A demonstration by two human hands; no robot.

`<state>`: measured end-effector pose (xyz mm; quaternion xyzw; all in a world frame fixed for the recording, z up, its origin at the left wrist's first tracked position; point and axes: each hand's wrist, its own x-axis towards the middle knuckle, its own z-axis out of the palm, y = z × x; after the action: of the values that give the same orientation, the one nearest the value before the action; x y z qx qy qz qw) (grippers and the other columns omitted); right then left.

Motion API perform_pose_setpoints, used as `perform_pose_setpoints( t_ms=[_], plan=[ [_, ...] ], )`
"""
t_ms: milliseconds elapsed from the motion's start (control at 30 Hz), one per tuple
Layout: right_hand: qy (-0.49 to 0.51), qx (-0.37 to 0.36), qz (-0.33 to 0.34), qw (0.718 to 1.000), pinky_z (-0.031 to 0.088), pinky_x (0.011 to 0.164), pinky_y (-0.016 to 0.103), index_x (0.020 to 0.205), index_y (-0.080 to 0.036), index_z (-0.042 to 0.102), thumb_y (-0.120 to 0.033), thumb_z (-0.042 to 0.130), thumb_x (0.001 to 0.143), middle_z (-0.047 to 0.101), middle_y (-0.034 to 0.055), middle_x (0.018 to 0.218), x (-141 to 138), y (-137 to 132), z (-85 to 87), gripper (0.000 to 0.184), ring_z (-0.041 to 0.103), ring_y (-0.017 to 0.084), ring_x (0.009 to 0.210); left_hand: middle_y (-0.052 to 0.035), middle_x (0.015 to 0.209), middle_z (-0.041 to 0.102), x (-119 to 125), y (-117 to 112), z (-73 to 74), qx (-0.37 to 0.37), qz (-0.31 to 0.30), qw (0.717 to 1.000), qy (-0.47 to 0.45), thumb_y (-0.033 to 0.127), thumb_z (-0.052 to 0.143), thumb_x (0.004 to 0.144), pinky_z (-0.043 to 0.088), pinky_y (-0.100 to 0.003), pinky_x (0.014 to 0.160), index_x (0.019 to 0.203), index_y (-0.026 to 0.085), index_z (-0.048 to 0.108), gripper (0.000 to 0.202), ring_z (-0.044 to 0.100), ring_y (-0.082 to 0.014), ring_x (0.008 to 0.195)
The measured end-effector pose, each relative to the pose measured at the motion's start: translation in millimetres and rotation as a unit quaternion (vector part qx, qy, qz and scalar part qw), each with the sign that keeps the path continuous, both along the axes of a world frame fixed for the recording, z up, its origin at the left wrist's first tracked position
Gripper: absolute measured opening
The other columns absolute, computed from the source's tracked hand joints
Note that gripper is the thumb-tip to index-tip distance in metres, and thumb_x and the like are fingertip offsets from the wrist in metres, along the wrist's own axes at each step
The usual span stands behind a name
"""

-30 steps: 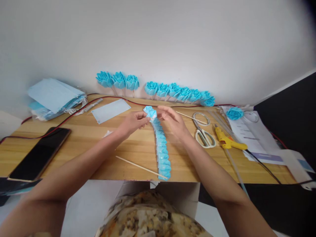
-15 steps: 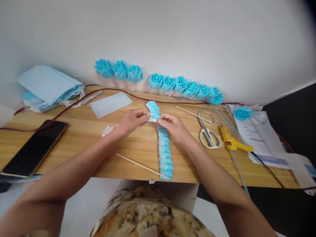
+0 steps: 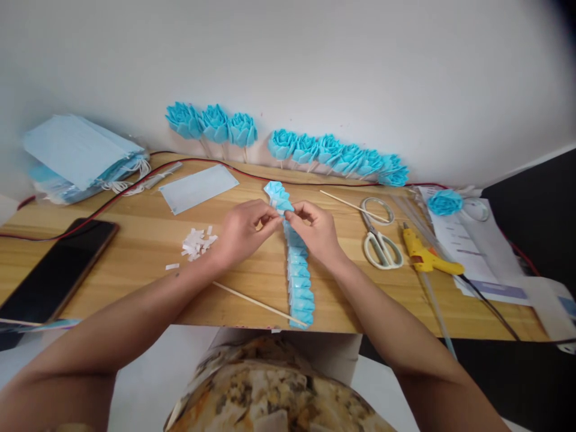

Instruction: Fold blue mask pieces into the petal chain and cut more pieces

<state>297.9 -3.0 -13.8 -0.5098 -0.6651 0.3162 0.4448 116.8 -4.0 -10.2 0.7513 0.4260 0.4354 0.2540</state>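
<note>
Soft, even light covers the wall [image 3: 288, 54] (top right corner dark), edges looking stretched.

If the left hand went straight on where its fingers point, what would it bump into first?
Most likely the right hand, whose fingertips are just across from those of the left hand. Depth is hard to judge, so it might brush the folded blue piece first.

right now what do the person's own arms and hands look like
The left hand and right hand are bare, with slim fingers and no gloves, rings or watch showing. No sleeve covers either forearm; the left one has a small spot near the wrist. The clothing is patterned in cream, tan and brown.
</note>
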Motion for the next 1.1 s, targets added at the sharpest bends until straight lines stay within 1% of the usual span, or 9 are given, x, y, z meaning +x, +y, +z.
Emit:
perform_pose_setpoints(
  t_ms=[167,400,567,733,967,1100],
  plan=[
    [-0.001,0.018,0.006,1.000,0.045,0.069,0.027,0.071,-0.021,0.060,-0.034,0.061,0.082,0.058,-0.0016,0.067,-3,-2,-1.3,0.017,0.053,0.014,0.066,0.0001,0.071,0.065,-1,4,-7.2,0.036,0.024,0.999,0.030,0.019,0.061,0.088,0.039,-0.025,0.065,0.084,0.018,0.071,0.011,0.055,-0.0119,0.065],
    [-0.022,0.047,0.010,0.999,0.047,0.071,0.027,0.074,-0.021,0.062,-0.030,0.061,0.083,0.063,-0.0003,0.071,-5,-3,-4.6,0.014,0.057,0.014,0.068,-0.0008,0.072,0.066,-2,6,-9.9,0.047,0.027,0.997,0.046,0.022,0.061,0.090,0.039,-0.025,0.064,0.094,0.017,0.074,0.014,0.056,-0.0121,0.066],
    [-0.058,0.101,0.007,0.993,0.047,0.071,0.028,0.075,-0.021,0.063,-0.026,0.059,0.085,0.066,0.0009,0.074,-5,-3,-8.9,0.012,0.059,0.015,0.069,-0.0005,0.070,0.066,-2,7,-10.6,0.053,0.019,0.997,0.054,0.022,0.061,0.089,0.038,-0.025,0.064,0.091,0.018,0.074,0.014,0.056,-0.0120,0.065],
    [-0.098,0.155,0.010,0.983,0.048,0.072,0.029,0.076,-0.021,0.063,-0.021,0.059,0.085,0.067,0.0028,0.075,-4,-2,-11.8,0.010,0.061,0.017,0.072,-0.0008,0.070,0.067,-1,5,-9.9,0.035,0.022,0.998,0.047,0.019,0.061,0.086,0.038,-0.025,0.064,0.089,0.017,0.074,0.013,0.056,-0.0121,0.065],
    [-0.115,0.166,0.012,0.979,0.048,0.071,0.030,0.077,-0.022,0.063,-0.021,0.059,0.086,0.067,0.0028,0.076,-4,-2,-12.7,0.010,0.062,0.017,0.072,-0.0006,0.069,0.067,0,5,-11.3,0.022,0.024,0.999,0.033,0.016,0.057,0.083,0.038,-0.024,0.061,0.085,0.016,0.073,0.016,0.055,-0.0112,0.063],
    [-0.107,0.173,0.016,0.979,0.047,0.070,0.029,0.076,-0.022,0.062,-0.020,0.059,0.086,0.067,0.0027,0.075,-4,-2,-12.4,0.011,0.062,0.017,0.072,-0.0007,0.070,0.068,0,5,-11.4,0.007,0.029,0.999,0.026,0.017,0.056,0.083,0.037,-0.023,0.060,0.084,0.016,0.073,0.017,0.054,-0.0106,0.061]
  ],
)
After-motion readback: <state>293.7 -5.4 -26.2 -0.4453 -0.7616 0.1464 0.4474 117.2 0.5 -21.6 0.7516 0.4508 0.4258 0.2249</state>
